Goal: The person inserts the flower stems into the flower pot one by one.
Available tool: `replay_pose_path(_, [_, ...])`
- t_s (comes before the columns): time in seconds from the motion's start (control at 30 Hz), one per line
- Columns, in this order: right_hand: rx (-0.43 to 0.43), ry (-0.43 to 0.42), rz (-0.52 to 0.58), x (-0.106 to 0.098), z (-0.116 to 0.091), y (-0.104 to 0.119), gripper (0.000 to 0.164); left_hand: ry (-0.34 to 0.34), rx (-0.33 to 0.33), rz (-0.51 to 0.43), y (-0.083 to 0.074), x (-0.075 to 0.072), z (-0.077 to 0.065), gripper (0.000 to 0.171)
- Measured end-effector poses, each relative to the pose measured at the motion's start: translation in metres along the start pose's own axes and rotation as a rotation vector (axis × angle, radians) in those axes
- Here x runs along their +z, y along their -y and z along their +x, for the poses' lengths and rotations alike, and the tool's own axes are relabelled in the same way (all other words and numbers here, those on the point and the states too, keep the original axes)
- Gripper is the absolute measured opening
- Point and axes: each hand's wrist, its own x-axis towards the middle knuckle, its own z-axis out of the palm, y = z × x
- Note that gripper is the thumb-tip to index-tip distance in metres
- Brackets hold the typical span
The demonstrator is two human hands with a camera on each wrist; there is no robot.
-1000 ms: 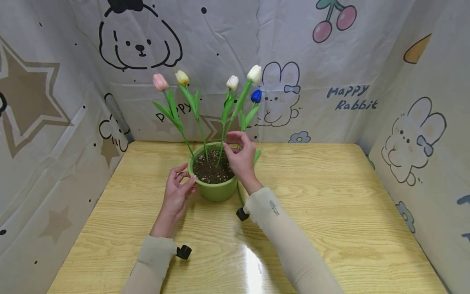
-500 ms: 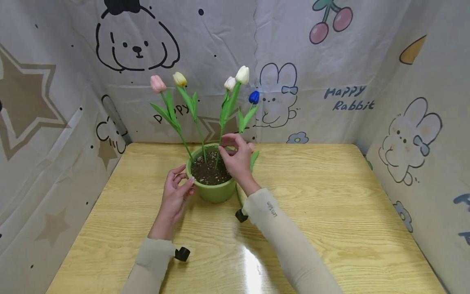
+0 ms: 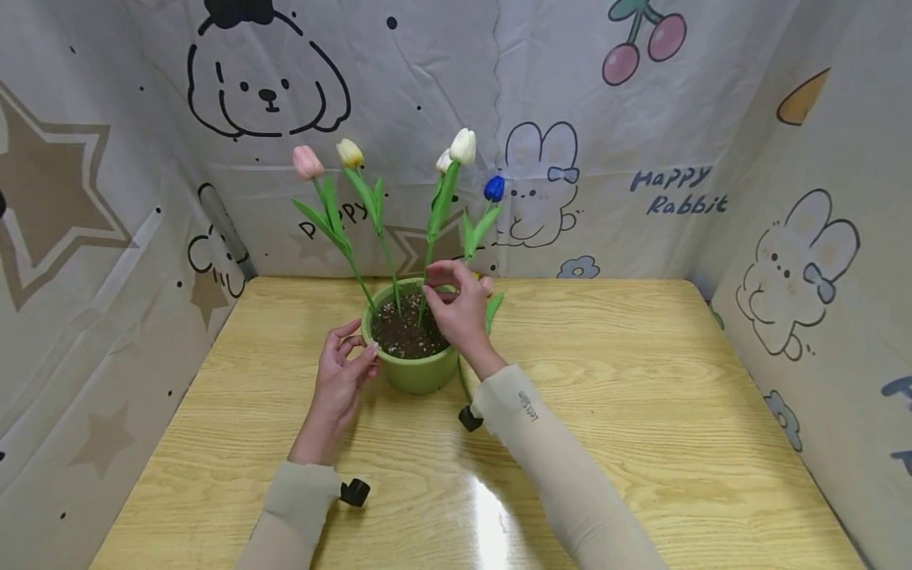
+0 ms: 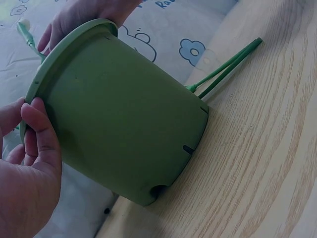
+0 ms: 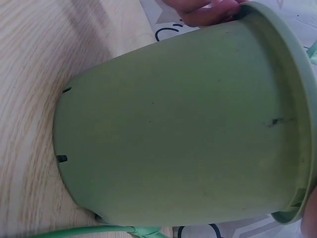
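I have the right hand pinching a slim green stem over the green pot, while the left hand grips the pot's rim. I judge the front white tulip, upright above the pot, light and springy, perhaps slick, best held low on its stem; its petals could dent. A second white tulip, half hidden behind, leaves me unsure whose stem is pinched. Past the knuckles, a pink bloom is mostly covered.
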Motion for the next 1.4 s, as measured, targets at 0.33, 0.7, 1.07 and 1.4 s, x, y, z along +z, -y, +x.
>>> replay_pose_path(0.33, [-0.001,-0.001,-0.025,-0.001,-0.001,0.015,0.028,0.01,0.006,0.007,0.001,0.001,0.002,0.052])
replay_pose_path(0.7, [0.001,0.016,-0.014,-0.001,0.0,0.009,0.028,0.008,0.007,-0.001,0.001,0.002,0.002,0.052])
replay_pose_path(1.07, [-0.019,0.068,-0.063,-0.002,-0.001,0.0,0.026,-0.008,0.012,-0.016,0.003,0.001,0.0,0.051])
replay_pose_path(1.4, [-0.01,0.1,-0.083,-0.003,-0.001,0.0,0.026,-0.006,0.002,-0.009,0.0,0.002,-0.001,0.052])
